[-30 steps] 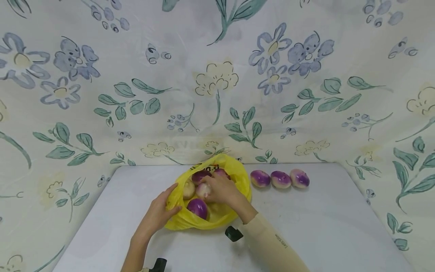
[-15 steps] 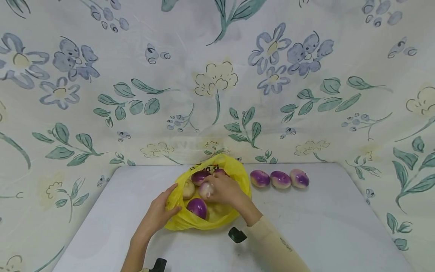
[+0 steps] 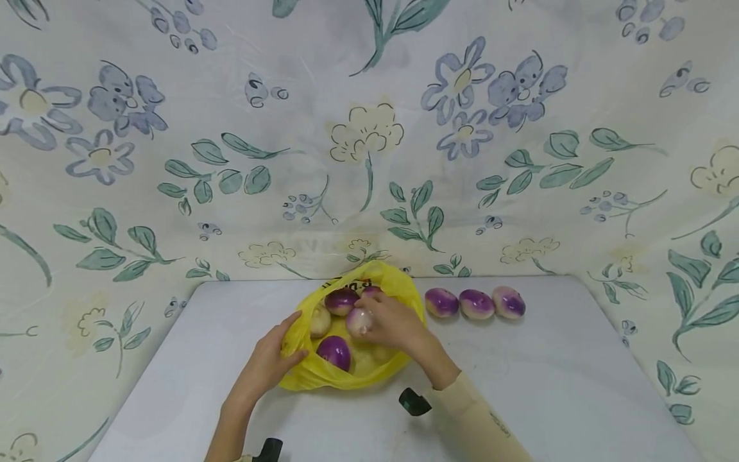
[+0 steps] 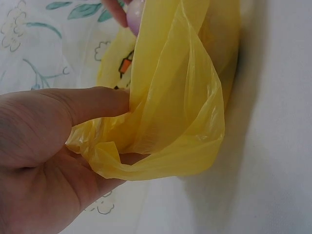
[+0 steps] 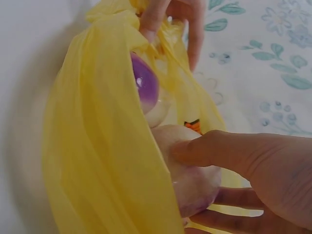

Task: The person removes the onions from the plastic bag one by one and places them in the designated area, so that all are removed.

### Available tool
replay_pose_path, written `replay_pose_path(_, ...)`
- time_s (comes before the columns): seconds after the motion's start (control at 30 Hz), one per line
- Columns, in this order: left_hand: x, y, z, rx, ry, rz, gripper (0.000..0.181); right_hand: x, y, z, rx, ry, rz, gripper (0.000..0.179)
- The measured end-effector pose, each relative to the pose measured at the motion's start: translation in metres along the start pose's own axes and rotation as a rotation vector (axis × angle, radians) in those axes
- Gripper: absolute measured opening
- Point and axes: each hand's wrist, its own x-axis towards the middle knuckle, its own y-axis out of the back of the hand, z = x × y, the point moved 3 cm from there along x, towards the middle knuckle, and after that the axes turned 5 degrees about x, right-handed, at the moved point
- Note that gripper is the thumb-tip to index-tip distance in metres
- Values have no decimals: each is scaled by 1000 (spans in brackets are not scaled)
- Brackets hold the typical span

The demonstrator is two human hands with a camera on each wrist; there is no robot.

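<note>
A yellow plastic bag point(image 3: 369, 378) lies with its mouth spread wide, several purple-and-white turnips inside. My right hand point(image 3: 398, 326) reaches into the mouth and grips a pale turnip point(image 3: 359, 323), thumb on one side and fingers on the other. In the right wrist view this turnip point(image 5: 192, 170) is beside the bag's edge. My left hand point(image 3: 268, 359) holds the bag's left rim, its thumb point(image 4: 100, 103) on one side of the plastic and fingers behind. Within the bag, a purple turnip point(image 3: 334, 353) rests near the front and a dark one point(image 3: 342, 301) toward the back.
Three turnips stand in a row right of the bag: one nearest it point(image 3: 442, 303), a middle one point(image 3: 476, 305) and an outer one point(image 3: 509, 303). They sit near the back edge of the white table point(image 3: 519, 385). A floral cloth point(image 3: 312, 96) rises behind.
My right hand has drawn slightly to the right inside the bag's mouth, bringing the pale turnip with it. The left hand keeps its place on the rim.
</note>
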Motion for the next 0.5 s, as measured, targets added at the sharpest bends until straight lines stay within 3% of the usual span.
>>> replay_pose_path(0.5, 0, 0, -1, -6, 7, -9, 73, -22, 14, 13, 38, -6, 50, 61)
